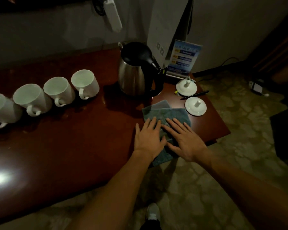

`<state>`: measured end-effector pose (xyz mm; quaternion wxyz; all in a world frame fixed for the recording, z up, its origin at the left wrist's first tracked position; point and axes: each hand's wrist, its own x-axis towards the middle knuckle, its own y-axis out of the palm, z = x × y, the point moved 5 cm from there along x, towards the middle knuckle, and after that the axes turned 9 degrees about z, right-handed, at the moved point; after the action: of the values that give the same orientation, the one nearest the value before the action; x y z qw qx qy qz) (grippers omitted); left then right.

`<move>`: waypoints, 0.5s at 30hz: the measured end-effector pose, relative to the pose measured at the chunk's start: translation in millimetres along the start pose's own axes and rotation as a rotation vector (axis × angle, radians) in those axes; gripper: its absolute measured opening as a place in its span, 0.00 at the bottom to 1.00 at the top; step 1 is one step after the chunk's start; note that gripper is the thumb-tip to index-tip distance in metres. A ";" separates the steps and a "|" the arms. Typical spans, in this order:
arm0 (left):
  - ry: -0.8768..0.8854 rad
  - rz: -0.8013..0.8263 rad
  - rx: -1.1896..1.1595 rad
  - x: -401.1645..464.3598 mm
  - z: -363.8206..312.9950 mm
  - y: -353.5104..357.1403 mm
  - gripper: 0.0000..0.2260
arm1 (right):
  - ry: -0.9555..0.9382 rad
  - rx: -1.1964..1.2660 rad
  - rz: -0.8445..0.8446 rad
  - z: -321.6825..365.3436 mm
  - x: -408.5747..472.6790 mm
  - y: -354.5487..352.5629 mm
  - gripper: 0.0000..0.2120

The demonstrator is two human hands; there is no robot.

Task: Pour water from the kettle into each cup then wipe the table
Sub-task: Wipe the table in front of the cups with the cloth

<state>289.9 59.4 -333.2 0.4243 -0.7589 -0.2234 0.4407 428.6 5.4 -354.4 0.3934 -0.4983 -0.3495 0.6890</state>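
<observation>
Cloth [168, 113], blue-grey, folded, on bench [73, 146] corner before kettle [136, 75]: left hand [149, 138] and right hand [184, 140] pressing it flat, fingers straight.

cloth [166, 113] grey-blue, maybe | cups [86, 82] white | table [73, 138] red-brown

The leftmost cup [2, 108] is cut by the left edge, only part of its rim and handle showing. Under the left hand [148, 138] and right hand [184, 141] the middle of the grey-blue cloth [165, 112] is covered. Print on the blue card [183, 58] behind the kettle [136, 75] is too blurred to read. A glare patch whites out the tabletop [73, 146] near the left edge. The shoe [152, 213] is half lost in shadow.
</observation>
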 end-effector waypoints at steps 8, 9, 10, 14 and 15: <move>0.005 0.021 0.018 15.1 -15.7 -6.4 0.30 | 0.001 -0.010 -0.020 -25.3 1.6 -5.0 0.33; 0.006 0.025 0.018 17.0 -16.5 -6.4 0.31 | 0.005 -0.007 -0.027 -26.3 1.9 -5.1 0.33; 0.006 0.027 0.020 18.4 -16.7 -6.2 0.31 | 0.010 0.001 -0.035 -26.9 2.1 -5.2 0.34; 0.002 0.022 0.037 19.7 -16.0 -5.1 0.31 | 0.014 0.037 -0.044 -26.4 3.3 -5.4 0.36; 0.003 0.032 0.036 19.4 -15.9 -5.5 0.30 | 0.013 0.043 -0.042 -25.6 3.4 -5.6 0.36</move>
<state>313.8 69.2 -333.9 0.4312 -0.7551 -0.2026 0.4505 453.6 13.2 -357.5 0.4209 -0.4865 -0.3425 0.6848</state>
